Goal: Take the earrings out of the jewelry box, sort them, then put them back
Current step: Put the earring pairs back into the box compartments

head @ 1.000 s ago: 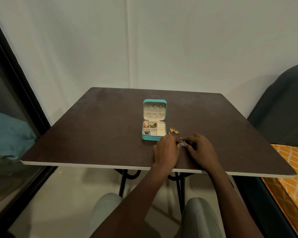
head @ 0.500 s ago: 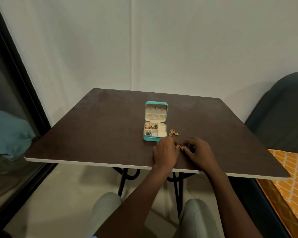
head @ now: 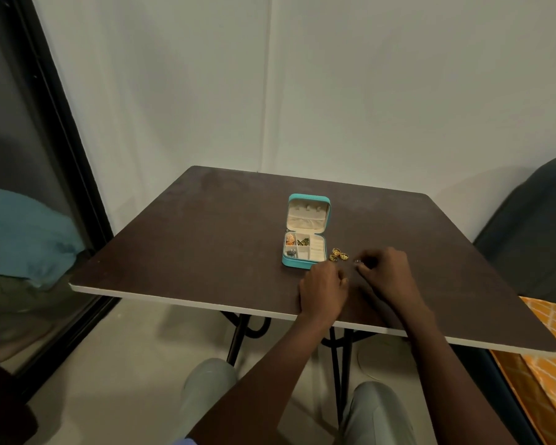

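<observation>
From the head camera I am seeing a teal jewelry box [head: 305, 244] lying open on a dark table [head: 206, 252], some earrings sitting in its small compartments. Gold earrings [head: 338, 254] are lying just right of it. The right hand [head: 387, 274] is pinching a small silver earring [head: 358, 261]. The left hand [head: 323, 289] is resting curled; I cannot tell whether it is holding anything.

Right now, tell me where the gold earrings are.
Head view: the gold earrings lie on the table, just right of the jewelry box, beyond both hands.
</observation>
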